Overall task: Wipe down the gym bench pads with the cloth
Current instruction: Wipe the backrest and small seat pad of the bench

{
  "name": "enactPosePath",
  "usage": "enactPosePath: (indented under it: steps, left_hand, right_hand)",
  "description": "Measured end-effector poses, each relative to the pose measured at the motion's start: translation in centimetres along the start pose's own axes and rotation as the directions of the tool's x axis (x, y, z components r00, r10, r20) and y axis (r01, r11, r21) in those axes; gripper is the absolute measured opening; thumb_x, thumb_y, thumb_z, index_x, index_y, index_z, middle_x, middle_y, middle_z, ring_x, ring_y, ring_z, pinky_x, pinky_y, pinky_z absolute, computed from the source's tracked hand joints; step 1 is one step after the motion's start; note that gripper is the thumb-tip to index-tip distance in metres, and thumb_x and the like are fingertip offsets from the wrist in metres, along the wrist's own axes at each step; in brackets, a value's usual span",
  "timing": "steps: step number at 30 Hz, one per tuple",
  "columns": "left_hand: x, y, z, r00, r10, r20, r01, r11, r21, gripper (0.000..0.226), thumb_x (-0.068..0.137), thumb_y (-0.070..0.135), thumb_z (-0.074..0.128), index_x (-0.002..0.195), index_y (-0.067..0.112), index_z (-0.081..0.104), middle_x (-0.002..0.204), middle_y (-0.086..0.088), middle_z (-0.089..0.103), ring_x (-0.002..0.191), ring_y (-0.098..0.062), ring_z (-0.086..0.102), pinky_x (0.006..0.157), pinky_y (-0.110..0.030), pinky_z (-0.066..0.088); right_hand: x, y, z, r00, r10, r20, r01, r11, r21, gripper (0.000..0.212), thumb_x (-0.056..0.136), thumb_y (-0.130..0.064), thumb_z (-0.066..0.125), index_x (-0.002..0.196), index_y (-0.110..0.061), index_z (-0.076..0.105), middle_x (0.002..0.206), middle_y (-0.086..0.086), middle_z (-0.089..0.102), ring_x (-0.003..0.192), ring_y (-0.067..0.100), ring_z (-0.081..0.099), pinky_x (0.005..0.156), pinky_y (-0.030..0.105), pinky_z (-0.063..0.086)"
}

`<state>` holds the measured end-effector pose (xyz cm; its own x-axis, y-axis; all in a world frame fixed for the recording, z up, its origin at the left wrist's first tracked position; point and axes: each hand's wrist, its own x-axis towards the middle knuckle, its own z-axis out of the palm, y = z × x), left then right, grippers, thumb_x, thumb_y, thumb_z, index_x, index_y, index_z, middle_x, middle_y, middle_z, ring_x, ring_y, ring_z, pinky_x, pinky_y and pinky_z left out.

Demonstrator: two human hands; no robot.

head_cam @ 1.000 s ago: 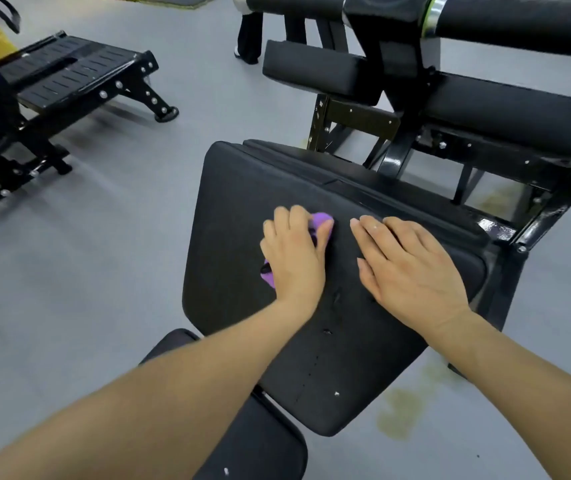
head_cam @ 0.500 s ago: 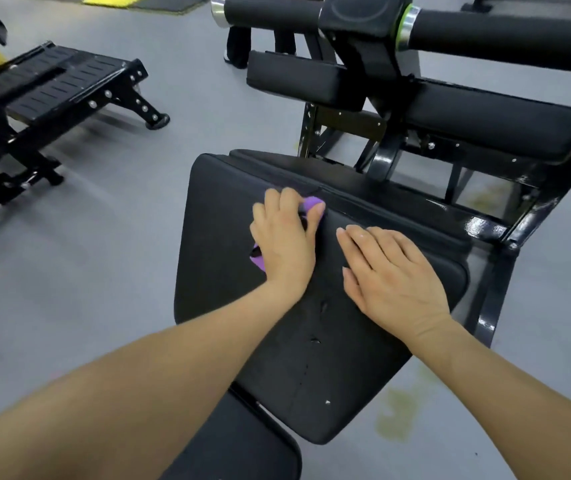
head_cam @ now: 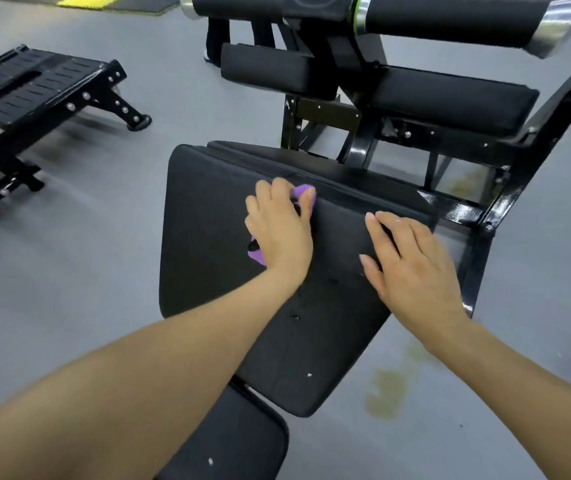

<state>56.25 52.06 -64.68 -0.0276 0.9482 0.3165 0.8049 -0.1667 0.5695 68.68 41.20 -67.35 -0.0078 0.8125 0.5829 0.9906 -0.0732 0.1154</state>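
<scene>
A large black bench pad [head_cam: 207, 220] slopes across the middle of the view, with small nicks in its cover. My left hand [head_cam: 282, 230] lies on a purple cloth [head_cam: 303, 192] and presses it onto the pad near its far edge; the cloth shows only at my fingertips and beside my wrist. My right hand [head_cam: 412, 268] rests flat on the pad's right side, fingers straight and spread. A smaller black seat pad [head_cam: 242, 441] sits below, near my left forearm.
Behind the pad stands a black steel frame [head_cam: 484, 209] with two narrow pads [head_cam: 450, 95] and thick foam rollers [head_cam: 450, 15]. Another black bench [head_cam: 34, 88] stands on the grey floor at the left. Stains mark the floor at the lower right [head_cam: 388, 389].
My left hand has slid the cloth a little toward the pad's far edge. My right hand has stayed flat on the pad. The view has shifted slightly.
</scene>
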Motion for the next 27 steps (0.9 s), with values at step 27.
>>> enactPosePath:
  steps: [27]
  left_hand:
    - [2.2,1.0,-0.5,0.999,0.024,0.030,-0.027,0.994,0.109,0.028,0.096,0.036,0.043,0.103,0.012,0.056,0.110,-0.009,0.049,0.100,-0.026,0.044,0.077,-0.033,0.030]
  right_hand:
    - [-0.5,-0.9,0.8,0.994,0.112,0.003,-0.111,0.983,0.144,0.049,0.090,-0.026,0.041,0.127,0.004,0.053,0.122,0.018,0.057,0.110,0.026,0.040,0.100,0.038,0.028]
